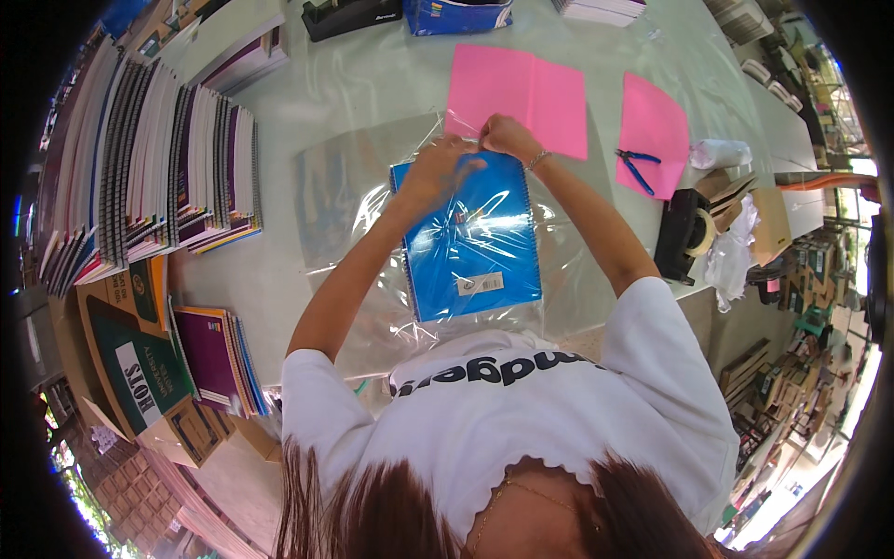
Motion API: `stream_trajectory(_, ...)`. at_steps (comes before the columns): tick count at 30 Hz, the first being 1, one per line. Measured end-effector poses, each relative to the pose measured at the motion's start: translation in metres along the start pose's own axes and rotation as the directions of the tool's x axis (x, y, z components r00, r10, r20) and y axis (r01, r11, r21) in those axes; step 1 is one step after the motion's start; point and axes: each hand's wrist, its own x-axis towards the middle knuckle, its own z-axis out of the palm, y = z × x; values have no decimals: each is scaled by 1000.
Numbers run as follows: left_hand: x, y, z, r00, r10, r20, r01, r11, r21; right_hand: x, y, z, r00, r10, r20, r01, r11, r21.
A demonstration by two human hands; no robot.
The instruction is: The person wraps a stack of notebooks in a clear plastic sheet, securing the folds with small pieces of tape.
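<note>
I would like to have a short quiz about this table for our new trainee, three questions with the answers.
1. True or false: the pliers lie on a pink sheet.
2. Choose: the right hand is nearest to which edge of the blue notebook? (a) near (b) far (c) left
3. Complete: the blue notebook is covered by clear ____.

Key: 1. True. 2. b. 3. plastic.

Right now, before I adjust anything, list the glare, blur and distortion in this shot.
In the head view, white glare streaks the clear plastic film around the blue spiral notebook; in the head view, the left hand is smeared, probably by motion, while the right hand looks sharper; the head view's fisheye bows the stacked spiral-bound books toward its black rim.
</note>
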Motion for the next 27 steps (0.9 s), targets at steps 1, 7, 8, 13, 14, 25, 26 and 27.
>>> stream_trajectory(1, -3, 7, 8, 996, -58, 74, 51, 994, 91, 2, -1, 0, 1000, 3, -4, -3, 1000, -20)
stream_trajectory(7, 8, 4, 16, 916, -302, 262, 218, 926, 307, 17, -14, 2, 956, -207, -207, 223, 973, 56)
stream_trajectory(8, 11, 4, 16, 905, -314, 286, 238, 933, 270, 24, -13, 8, 863, -377, -338, 414, 909, 43)
stream_trajectory(13, 24, 10, 15, 845, -401, 354, 284, 897, 338, 43, -21, 24, 929, -244, -277, 300, 936, 181)
stream_trajectory(14, 25, 10, 14, 821, -421, 387, 304, 894, 328, 45, -23, 23, 942, -244, -230, 295, 929, 223)
stream_trajectory(25, 21, 15, 22, 833, -492, 253, 374, 838, 399, 18, -45, -14, 919, -383, -96, 368, 742, 560)
stream_trajectory(26, 17, 12, 22, 857, -480, 186, 382, 835, 395, 12, -48, -16, 919, -383, -95, 372, 760, 534)
stream_trajectory(27, 12, 7, 20, 855, -485, 183, 387, 833, 396, 7, -53, -16, 917, -388, -91, 374, 758, 535)
